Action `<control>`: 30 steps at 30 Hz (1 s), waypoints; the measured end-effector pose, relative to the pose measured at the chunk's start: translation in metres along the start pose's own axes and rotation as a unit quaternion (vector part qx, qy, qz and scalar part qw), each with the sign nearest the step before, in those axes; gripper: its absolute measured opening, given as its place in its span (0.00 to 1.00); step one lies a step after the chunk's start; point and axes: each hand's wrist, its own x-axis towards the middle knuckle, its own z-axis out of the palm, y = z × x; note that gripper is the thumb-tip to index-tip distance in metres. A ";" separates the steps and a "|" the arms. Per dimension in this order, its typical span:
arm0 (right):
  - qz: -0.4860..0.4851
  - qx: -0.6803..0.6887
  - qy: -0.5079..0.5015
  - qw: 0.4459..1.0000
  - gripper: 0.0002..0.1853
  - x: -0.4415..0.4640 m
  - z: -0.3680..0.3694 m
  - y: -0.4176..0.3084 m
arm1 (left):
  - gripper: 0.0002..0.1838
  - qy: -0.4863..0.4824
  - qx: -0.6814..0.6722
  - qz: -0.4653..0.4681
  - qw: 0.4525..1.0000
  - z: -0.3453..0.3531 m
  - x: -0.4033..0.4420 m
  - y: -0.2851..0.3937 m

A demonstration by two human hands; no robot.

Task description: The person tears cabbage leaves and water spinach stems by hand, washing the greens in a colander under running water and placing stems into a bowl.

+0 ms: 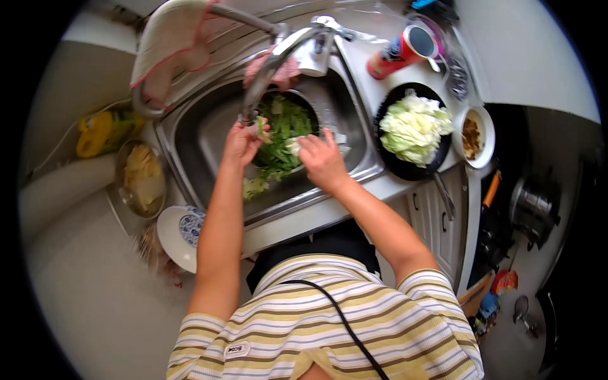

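Note:
Under the faucet (261, 76), my left hand (239, 145) is closed on a small pale-green leaf piece (262, 130). My right hand (324, 162) is to the right of it, its fingers bent around a whitish vegetable piece (294, 145) and its index finger raised. Below both hands, chopped leafy greens (288, 120) fill a round bowl standing in the steel sink (212, 136). Some of the greens hang over the bowl's near side, and a few pale leaves (254, 187) lie lower in the sink. My hands hide part of the bowl.
Right of the sink, a dark pan (405, 170) holds cabbage leaves (415, 130). Beside it are a white bowl (486, 142) with brown bits and a red canister (387, 62). At left stand a glass bowl (126, 196), a blue-patterned bowl (170, 237) and a yellow bottle (101, 133).

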 end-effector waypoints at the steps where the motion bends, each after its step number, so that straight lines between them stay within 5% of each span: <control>1: 0.010 -0.011 -0.003 1.000 0.09 -0.011 -0.009 0.004 | 0.15 0.006 0.017 -0.016 1.000 0.011 0.001 0.004; 7: 0.169 -0.016 0.142 0.975 0.10 -0.031 -0.116 0.036 | 0.12 0.090 0.145 -0.053 0.984 0.033 -0.013 0.006; 10: 0.357 -0.073 0.186 0.913 0.09 -0.059 -0.184 0.082 | 0.11 0.111 0.160 -0.024 0.980 0.037 -0.012 0.009; 13: 0.355 -0.129 0.238 0.895 0.09 -0.104 -0.197 0.135 | 0.12 0.057 0.155 -0.042 0.985 0.031 -0.004 0.008; 17: 0.401 -0.091 0.075 0.908 0.15 -0.156 -0.165 0.185 | 0.17 -0.014 0.160 -0.012 0.987 0.049 -0.027 0.009; 20: 0.457 -0.065 0.097 0.882 0.16 -0.149 -0.164 0.178 | 0.19 -0.098 0.117 -0.019 0.988 0.061 -0.043 0.016; 24: 0.342 -0.187 0.149 0.909 0.11 -0.097 -0.175 0.135 | 0.20 -0.089 0.124 -0.053 0.987 0.055 -0.050 0.023; 28: 0.370 0.229 0.179 0.882 0.07 -0.021 -0.130 0.068 | 0.17 0.029 0.211 -0.007 0.977 0.052 -0.059 0.023; 30: 0.336 0.354 0.048 0.871 0.06 0.014 -0.086 0.041 | 0.18 0.050 0.206 0.016 0.977 0.046 -0.061 0.023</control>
